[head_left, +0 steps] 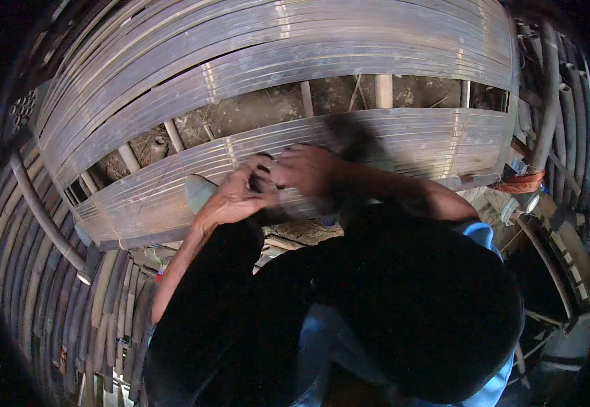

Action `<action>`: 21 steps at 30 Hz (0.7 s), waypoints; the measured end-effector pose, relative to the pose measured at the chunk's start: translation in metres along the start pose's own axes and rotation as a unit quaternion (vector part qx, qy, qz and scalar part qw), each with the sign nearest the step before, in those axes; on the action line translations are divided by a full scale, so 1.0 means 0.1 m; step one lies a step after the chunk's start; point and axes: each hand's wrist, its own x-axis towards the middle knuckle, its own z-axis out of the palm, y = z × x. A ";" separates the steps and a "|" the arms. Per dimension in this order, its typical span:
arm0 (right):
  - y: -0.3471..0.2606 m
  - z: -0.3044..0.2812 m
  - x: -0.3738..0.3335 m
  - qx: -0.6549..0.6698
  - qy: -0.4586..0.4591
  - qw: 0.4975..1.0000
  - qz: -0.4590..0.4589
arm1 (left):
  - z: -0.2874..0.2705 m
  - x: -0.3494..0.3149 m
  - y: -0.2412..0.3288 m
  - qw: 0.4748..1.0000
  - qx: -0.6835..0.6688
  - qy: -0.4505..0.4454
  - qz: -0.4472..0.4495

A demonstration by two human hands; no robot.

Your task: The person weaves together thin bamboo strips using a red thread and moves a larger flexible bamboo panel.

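Observation:
Both hands meet over the near strip of a slatted bamboo platform (pixel 410 139). My left hand (pixel 244 186) has its fingers curled; what they hold, if anything, is hidden. Against its fingertips, my right hand (pixel 305 169) reaches in from the right, smeared by motion, so its grip does not show. A pale grey-green rounded thing (pixel 200 191) pokes out beside my left wrist, its kind unclear. Dark blurred patches lie beyond and below my right hand, too indistinct to name.
A long gap between the slats shows a dirt floor (pixel 261 105) crossed by supports, among them a pale crosspiece (pixel 383 91). Stacked poles (pixel 115 298) stand at the left, more poles (pixel 569 129) at the right. Orange cord (pixel 522 183) binds a pole near the platform's right corner.

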 end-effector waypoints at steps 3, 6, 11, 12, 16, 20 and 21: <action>0.19 -0.50 0.00 0.129 0.037 0.990 0.053 | 0.05 0.06 0.73 0.938 -0.225 -0.210 -0.162; 0.31 -1.16 -0.07 0.217 -0.028 0.958 0.185 | -0.19 -0.02 0.59 0.963 -0.212 -0.071 -0.149; 0.55 -1.38 -0.50 0.291 0.116 0.922 0.226 | -0.87 -0.01 0.50 0.976 -0.179 0.114 -0.039; 0.55 -1.41 -0.52 0.269 0.156 0.917 0.250 | -0.91 0.01 0.47 0.973 -0.148 0.172 -0.028; 0.60 -1.22 -0.54 0.139 0.131 0.882 0.430 | -0.81 0.35 0.15 0.946 0.119 0.268 0.135; 0.82 -0.56 -0.47 0.120 0.121 0.887 0.428 | -0.17 0.94 0.39 0.874 0.439 0.197 0.060; 0.84 -0.42 -0.42 0.104 0.149 0.888 0.421 | -0.01 1.06 0.40 0.884 0.421 0.190 0.074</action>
